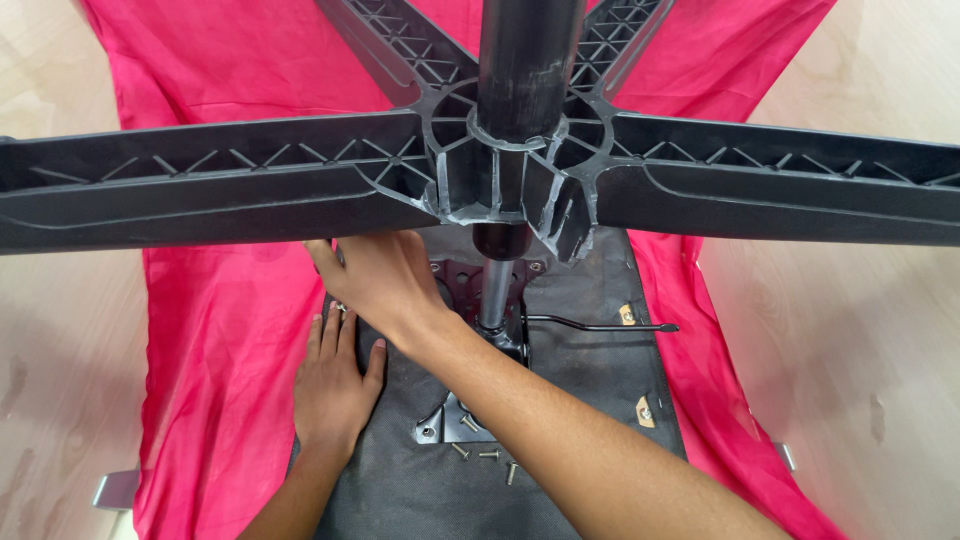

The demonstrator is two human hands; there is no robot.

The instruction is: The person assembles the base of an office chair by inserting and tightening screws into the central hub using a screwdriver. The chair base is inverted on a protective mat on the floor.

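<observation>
An office chair lies upside down on a red cloth (220,340). Its black star base (250,185) and gas column (527,60) rise toward me. My left hand (335,385) lies flat, fingers apart, on the black underside of the seat (590,380), with a ring on one finger. My right hand (385,280) reaches across from the lower right to the metal mechanism plate (445,420) beside the thin column shaft (494,295). Its fingertips are hidden under a leg of the base. Three loose screws (487,456) lie on the seat just below the plate.
A thin black lever (600,326) sticks out to the right from the mechanism. Small brackets (645,410) sit near the seat's right edge. Pale wooden floor (860,330) surrounds the cloth, and grey metal parts (115,490) poke out at its lower corners.
</observation>
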